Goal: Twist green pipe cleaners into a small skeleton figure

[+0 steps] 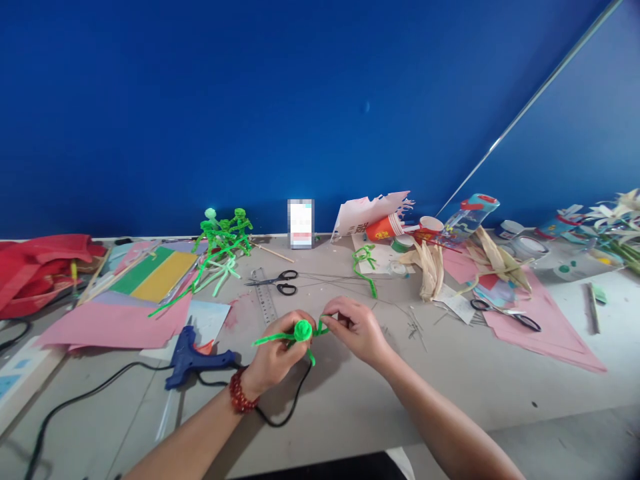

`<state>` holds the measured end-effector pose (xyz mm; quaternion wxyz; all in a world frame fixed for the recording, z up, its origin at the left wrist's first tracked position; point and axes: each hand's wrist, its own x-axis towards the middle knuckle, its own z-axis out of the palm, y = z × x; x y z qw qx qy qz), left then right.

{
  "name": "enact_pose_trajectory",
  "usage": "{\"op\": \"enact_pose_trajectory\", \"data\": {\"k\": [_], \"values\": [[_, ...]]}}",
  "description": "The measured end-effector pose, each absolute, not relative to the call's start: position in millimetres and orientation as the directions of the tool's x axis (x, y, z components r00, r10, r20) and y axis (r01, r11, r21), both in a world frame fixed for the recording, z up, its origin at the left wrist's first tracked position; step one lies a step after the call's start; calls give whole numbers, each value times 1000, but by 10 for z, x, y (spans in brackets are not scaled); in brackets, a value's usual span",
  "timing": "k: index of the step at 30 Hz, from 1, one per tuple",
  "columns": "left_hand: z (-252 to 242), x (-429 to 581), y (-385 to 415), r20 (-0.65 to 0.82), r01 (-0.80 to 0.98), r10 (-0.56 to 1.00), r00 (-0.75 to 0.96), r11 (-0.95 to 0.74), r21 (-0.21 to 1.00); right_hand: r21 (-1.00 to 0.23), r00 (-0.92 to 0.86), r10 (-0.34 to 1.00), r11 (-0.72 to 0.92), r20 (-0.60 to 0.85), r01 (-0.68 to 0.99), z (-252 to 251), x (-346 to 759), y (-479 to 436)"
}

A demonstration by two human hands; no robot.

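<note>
A bright green pipe-cleaner figure [303, 331] with a coiled round head is gripped in my left hand [281, 350]. One of its green strands sticks out to the left, and another hangs down below the fingers. My right hand [355, 330] pinches the end of a green strand on the figure's right side between thumb and fingertips. Just beyond my hands lie black-handled scissors [284, 283] and a clear ruler [265, 300]. Further back right rests a loose twisted green pipe-cleaner piece [365, 263].
At left are a blue glue gun [193, 357] with its black cord, pink sheets [120, 320] and several green pipe-cleaner figures [225, 233]. A phone [301, 225] leans on the blue wall. Paper cups [384, 227], dried husks [430, 267] and more scissors [507, 313] lie right.
</note>
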<state>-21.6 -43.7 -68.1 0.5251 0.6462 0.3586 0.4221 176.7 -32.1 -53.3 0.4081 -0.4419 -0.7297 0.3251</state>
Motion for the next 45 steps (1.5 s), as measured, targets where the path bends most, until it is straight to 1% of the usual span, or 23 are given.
{"op": "enact_pose_trajectory", "data": {"k": [3, 6, 9, 12, 15, 20, 23, 27, 30, 32, 34, 37, 41, 43, 45], "values": [[-689, -208, -451, 128, -74, 911, 392, -107, 992, -907, -280, 941, 279, 192, 317, -559, 1773, -297], [-675, -198, -463, 106, -119, 913, 393, -64, 991, -974, -331, 943, 106, 34, 202, -583, 1763, -291], [-662, -187, -462, 101, -119, 916, 388, -59, 991, -990, -343, 935, -49, -91, 130, -615, 1742, -303], [-662, -173, -448, 90, -127, 921, 379, -45, 991, -989, -311, 940, -118, -141, 92, -642, 1725, -316], [-671, -163, -436, 55, -134, 924, 379, -4, 991, -991, -285, 950, -114, -130, 73, -637, 1712, -322], [-700, -156, -423, -26, -18, 937, 349, 35, 999, -995, -227, 972, -38, -59, 96, -615, 1688, -324], [-707, -151, -419, -48, -10, 942, 332, 55, 998, -995, -228, 971, -46, -65, 88, -624, 1686, -331], [-687, -143, -431, -73, -94, 923, 377, 116, 989, -992, -306, 944, -118, -125, 43, -616, 1748, -315], [-680, -147, -454, -99, -206, 894, 436, 207, 956, -976, -438, 885, -207, -158, -65, -606, 1827, -270], [-682, -157, -467, -101, -280, 876, 472, 257, 925, -959, -502, 851, -251, -153, -133, -614, 1857, -244], [-680, -165, -473, -96, -334, 870, 484, 285, 898, -954, -498, 857, -245, -129, -174, -638, 1848, -237], [-665, -164, -463, -64, -389, 901, 430, 249, 887, -965, -439, 893, -193, -100, -175, -692, 1769, -268], [-676, -148, -429, 18, -420, 959, 282, 106, 901, -982, -450, 892, -117, -38, -149, -768, 1653, -333], [-707, -146, -410, 48, -400, 975, 216, 43, 915, -991, -452, 892, -76, -17, -112, -797, 1622, -358], [-737, -155, -395, 79, -340, 983, 163, -20, 940, -997, -437, 899, -46, -13, -64, -812, 1607, -378]]}}
